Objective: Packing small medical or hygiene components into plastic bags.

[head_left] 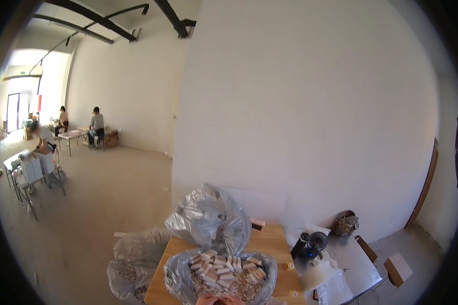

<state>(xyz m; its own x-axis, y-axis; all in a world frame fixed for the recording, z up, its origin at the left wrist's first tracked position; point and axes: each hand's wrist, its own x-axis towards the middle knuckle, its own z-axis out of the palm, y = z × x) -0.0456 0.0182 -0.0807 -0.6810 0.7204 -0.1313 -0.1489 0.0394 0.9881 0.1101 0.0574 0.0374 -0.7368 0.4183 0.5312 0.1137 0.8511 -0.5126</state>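
At the very bottom edge, my left hand (205, 301) and my right hand (232, 300) are close together, with only their upper parts in view. Their fingers look curled in toward each other, and whatever they hold is hidden below the picture's edge. Just beyond them, an open grey plastic bag (175, 275) rests on the wooden table (160, 274). Inside it, small whitish block-shaped pieces (220, 264) with brownish sides lie in a loose heap over many small light-brown bits (241, 282).
A second bulging grey bag (201, 216) stands behind, and more bags (130, 269) sit left of the table. On the right, a side table (361, 272) bears a small black fan (318, 241) and clear plastic. An open carton (398, 269) is beyond. Several people work at far-left tables.
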